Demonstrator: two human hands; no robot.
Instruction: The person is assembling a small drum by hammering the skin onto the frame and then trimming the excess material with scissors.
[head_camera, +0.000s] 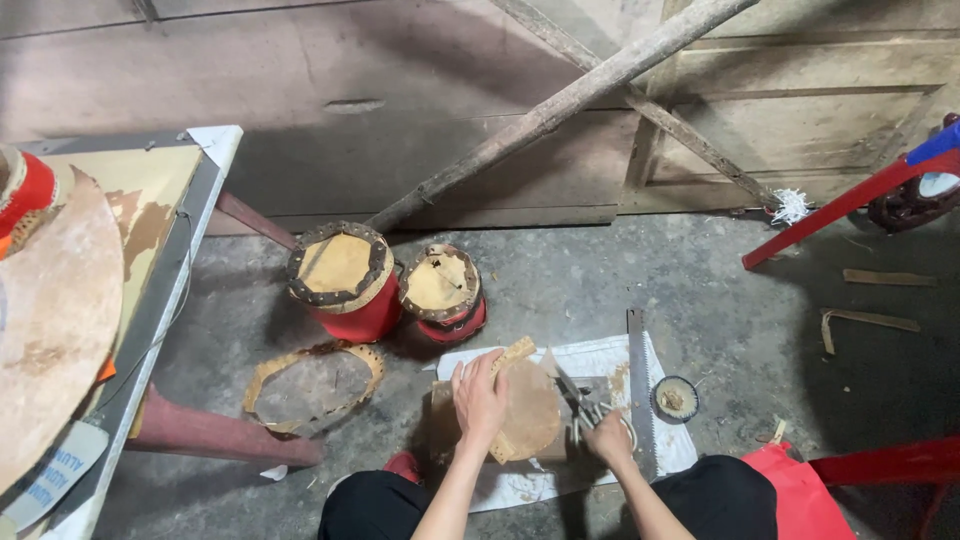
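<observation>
Head view: left hand (479, 400) flat on the hide disc (528, 410); right hand (608, 440) grips scissors (578, 400) (at its edge).

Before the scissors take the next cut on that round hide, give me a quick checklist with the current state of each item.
1. Left hand flat on the round hide piece, pinning it: ok.
2. Right hand on the scissors: ok.
3. Scissor blades at the hide's right edge: ok.
4. Left fingers apart from the blades: ok.
5. Hide resting on the wooden block over the white cloth: ok.
6. Blades open or closed: cannot tell.
</observation>
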